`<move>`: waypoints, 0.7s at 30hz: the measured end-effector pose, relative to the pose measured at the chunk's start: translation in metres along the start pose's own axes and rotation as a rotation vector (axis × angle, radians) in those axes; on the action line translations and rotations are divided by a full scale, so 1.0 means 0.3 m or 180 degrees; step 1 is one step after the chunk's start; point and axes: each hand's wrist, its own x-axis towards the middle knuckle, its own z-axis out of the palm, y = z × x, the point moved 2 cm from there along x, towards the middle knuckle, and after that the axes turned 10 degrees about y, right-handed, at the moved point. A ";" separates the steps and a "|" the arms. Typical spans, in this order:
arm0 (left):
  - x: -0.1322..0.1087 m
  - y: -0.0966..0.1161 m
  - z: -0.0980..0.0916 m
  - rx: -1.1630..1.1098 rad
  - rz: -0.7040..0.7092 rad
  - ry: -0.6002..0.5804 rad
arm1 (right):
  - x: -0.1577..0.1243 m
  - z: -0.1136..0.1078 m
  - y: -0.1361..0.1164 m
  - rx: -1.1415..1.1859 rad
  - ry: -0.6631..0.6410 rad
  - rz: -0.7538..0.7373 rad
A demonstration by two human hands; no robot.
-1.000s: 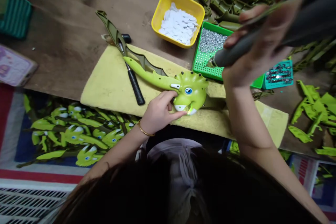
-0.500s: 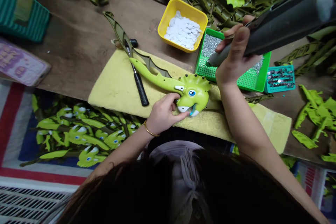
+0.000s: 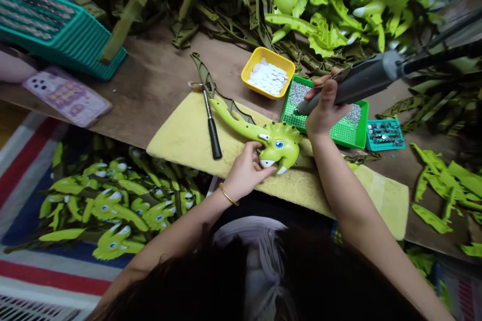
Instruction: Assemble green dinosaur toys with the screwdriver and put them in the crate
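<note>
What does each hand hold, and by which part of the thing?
The left hand holds the green toy by its snout; the right hand grips the grey tool near its tip.

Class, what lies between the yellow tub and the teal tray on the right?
In the head view: the green basket, partly hidden by the right hand and its grey tool.

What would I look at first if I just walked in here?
Probably the green dino on the yellow mat, with its blue eye and the left hand gripping its snout. Next, the big gray tool in the right hand, its tip at the green tray. Then the bright green heap at the table's far side.
</note>
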 end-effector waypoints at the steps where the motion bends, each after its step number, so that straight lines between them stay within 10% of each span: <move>1: -0.001 -0.004 0.006 -0.0194 -0.0237 -0.0066 | -0.001 0.000 0.002 0.0030 0.0012 -0.0005; 9: 0.008 -0.019 0.023 -0.0945 -0.0702 -0.0200 | 0.016 0.002 -0.010 0.0306 -0.0031 -0.0028; 14: 0.009 -0.028 0.034 -0.1159 -0.0675 -0.0147 | -0.013 -0.007 -0.187 0.0632 -0.0002 0.0068; 21: 0.012 -0.022 0.040 -0.1161 -0.0675 -0.0095 | -0.221 -0.038 -0.342 0.0578 -0.0993 0.0083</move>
